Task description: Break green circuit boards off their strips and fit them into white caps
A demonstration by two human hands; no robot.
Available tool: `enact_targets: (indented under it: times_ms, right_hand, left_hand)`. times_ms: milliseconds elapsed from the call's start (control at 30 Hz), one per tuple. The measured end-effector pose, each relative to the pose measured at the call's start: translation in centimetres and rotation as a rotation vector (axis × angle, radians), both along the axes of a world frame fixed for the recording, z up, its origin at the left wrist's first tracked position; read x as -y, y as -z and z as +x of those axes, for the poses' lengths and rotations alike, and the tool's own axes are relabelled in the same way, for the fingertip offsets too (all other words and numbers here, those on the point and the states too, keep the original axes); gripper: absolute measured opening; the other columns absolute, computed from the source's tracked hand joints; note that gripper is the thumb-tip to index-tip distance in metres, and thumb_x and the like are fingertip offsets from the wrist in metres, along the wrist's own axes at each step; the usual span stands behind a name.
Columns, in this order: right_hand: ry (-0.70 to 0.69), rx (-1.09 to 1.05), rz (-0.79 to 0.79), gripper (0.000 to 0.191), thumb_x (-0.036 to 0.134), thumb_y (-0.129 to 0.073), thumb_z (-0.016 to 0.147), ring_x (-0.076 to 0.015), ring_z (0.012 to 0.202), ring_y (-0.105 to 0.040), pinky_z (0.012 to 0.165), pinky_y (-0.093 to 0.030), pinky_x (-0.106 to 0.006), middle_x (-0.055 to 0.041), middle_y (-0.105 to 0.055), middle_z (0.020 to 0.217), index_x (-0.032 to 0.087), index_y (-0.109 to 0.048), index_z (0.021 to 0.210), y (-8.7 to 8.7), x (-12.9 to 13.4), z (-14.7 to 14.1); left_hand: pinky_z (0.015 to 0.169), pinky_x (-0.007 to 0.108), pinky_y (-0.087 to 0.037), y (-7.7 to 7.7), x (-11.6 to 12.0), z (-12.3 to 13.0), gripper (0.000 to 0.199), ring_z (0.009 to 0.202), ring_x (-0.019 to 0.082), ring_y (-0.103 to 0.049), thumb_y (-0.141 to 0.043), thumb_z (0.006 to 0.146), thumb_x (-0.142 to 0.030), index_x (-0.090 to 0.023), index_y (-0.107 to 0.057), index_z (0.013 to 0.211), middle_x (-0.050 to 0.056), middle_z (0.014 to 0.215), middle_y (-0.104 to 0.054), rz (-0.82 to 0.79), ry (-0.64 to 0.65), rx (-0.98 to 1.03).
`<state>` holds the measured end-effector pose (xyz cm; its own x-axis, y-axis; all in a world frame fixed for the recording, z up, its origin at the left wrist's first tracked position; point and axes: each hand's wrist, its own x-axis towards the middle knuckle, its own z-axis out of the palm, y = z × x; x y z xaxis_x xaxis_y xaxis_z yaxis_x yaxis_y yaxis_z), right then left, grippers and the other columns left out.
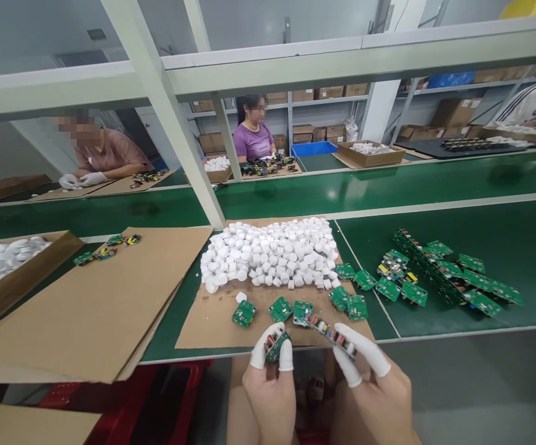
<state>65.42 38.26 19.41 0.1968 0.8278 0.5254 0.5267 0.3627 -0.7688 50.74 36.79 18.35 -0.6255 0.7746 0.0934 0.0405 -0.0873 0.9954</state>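
Note:
White finger cots cover the fingertips of both my hands. My left hand [271, 389] pinches a small green circuit board [274, 346] with parts on it, tilted on edge. Between the thumb and finger of my right hand [374, 383] is a strip of joined circuit boards [330, 334], its component side showing. Both hands are just over the bench's near edge. Several loose green boards [280, 309] lie on the cardboard sheet [212, 327] in front of them. Behind these is a large heap of short white foam-like cylinders [272, 253], with one loose piece [241, 298] nearer me.
More green boards and a long board strip [428, 266] lie on the green bench to the right. At left are stacked cardboard sheets [110, 296] and a box of white pieces [59, 253]. A frame post [175, 117] rises ahead; co-workers sit across the belt.

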Motion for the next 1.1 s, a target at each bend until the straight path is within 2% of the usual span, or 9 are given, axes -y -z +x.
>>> enact_targets:
  times_ms: [100,200,367,467,600,733,833,933,1100]
  right_hand:
    - [0.237,-0.184,-0.155,0.034,0.040,-0.063,0.071,-0.0222,0.070,-0.067,0.060,-0.054,-0.025,-0.0065,-0.073,0.082,0.018,-0.071,0.096,-0.5,-0.9,2.1]
    - [0.404,-0.373,-0.264,0.047,0.045,-0.064,0.067,-0.0236,0.075,-0.064,0.065,-0.052,-0.030,-0.0077,-0.071,0.083,0.014,-0.067,0.103,-1.2,-2.3,4.8]
    - [0.402,-0.603,-0.231,0.058,0.046,-0.070,0.064,-0.0242,0.086,-0.061,0.078,-0.048,-0.035,-0.0089,-0.068,0.092,0.013,-0.063,0.111,-0.5,-3.1,6.3]
    - [0.401,-0.678,-0.161,0.054,0.043,-0.072,0.063,-0.0253,0.090,-0.059,0.083,-0.046,-0.038,-0.0086,-0.067,0.096,0.014,-0.064,0.108,0.2,-3.0,5.8]
    - [0.539,-0.742,0.063,0.044,0.037,-0.072,0.066,-0.0255,0.087,-0.059,0.084,-0.047,-0.042,-0.0081,-0.065,0.094,0.013,-0.066,0.103,0.2,-3.1,5.9]
    - [0.514,-0.844,0.249,0.035,0.029,-0.071,0.069,-0.0266,0.095,-0.057,0.092,-0.043,-0.049,-0.0079,-0.063,0.097,0.014,-0.066,0.100,-1.0,-3.1,6.7]
    - [0.471,-0.930,0.259,0.028,0.025,-0.073,0.067,-0.0255,0.095,-0.056,0.098,-0.037,-0.051,-0.0057,-0.062,0.096,0.017,-0.067,0.093,-1.9,-2.7,6.9]
    - [0.427,-0.969,0.218,0.027,0.026,-0.074,0.066,-0.0224,0.091,-0.056,0.096,-0.039,-0.045,-0.0043,-0.062,0.095,0.018,-0.067,0.090,-2.3,-2.2,6.6]
    - [0.389,-0.948,0.100,0.034,0.031,-0.074,0.063,-0.0204,0.089,-0.057,0.081,-0.048,-0.033,-0.0056,-0.064,0.097,0.017,-0.066,0.092,-2.3,-1.4,6.4]
  left_hand:
    - [0.083,0.030,-0.053,-1.0,-0.2,0.3,0.033,0.091,0.021,-0.065,-0.062,0.076,-0.034,-0.018,-0.062,0.105,0.008,0.097,-0.070,0.032,0.073,-0.007]
    - [0.097,0.037,-0.043,-2.8,-0.7,0.9,0.044,0.107,0.022,-0.058,-0.056,0.080,-0.032,-0.022,-0.047,0.122,0.009,0.116,-0.061,-0.002,0.241,-0.078]
    - [0.098,0.039,-0.038,-5.8,-4.0,2.8,0.037,0.107,0.022,-0.051,-0.044,0.086,-0.023,-0.022,-0.044,0.123,0.010,0.117,-0.051,0.065,0.690,-0.403]
    - [0.094,0.035,-0.040,-6.8,-6.6,4.7,0.034,0.102,0.020,-0.051,-0.041,0.087,-0.020,-0.020,-0.044,0.121,0.011,0.115,-0.047,0.095,0.824,-0.513]
    - [0.094,0.035,-0.040,-7.8,-9.9,7.6,0.035,0.103,0.021,-0.050,-0.039,0.087,-0.022,-0.017,-0.043,0.121,0.013,0.113,-0.047,0.082,0.880,-0.656]
    - [0.096,0.033,-0.038,-9.3,-14.0,10.5,0.036,0.113,0.023,-0.045,-0.037,0.086,-0.021,-0.012,-0.044,0.121,0.013,0.107,-0.053,0.068,0.915,-0.738]
    - [0.091,0.039,-0.041,-9.6,-17.5,12.3,0.031,0.110,0.024,-0.047,-0.041,0.087,-0.023,-0.009,-0.050,0.113,0.012,0.101,-0.058,-0.041,0.932,-0.819]
    - [0.089,0.046,-0.042,-9.0,-20.2,13.6,0.027,0.106,0.024,-0.052,-0.049,0.087,-0.031,-0.013,-0.055,0.106,0.009,0.108,-0.058,-0.165,0.955,-0.905]
    - [0.103,0.057,-0.025,-7.9,-21.4,14.6,0.031,0.126,0.030,-0.036,-0.059,0.081,-0.027,-0.015,-0.056,0.110,0.010,0.130,-0.047,-0.248,0.930,-0.984]
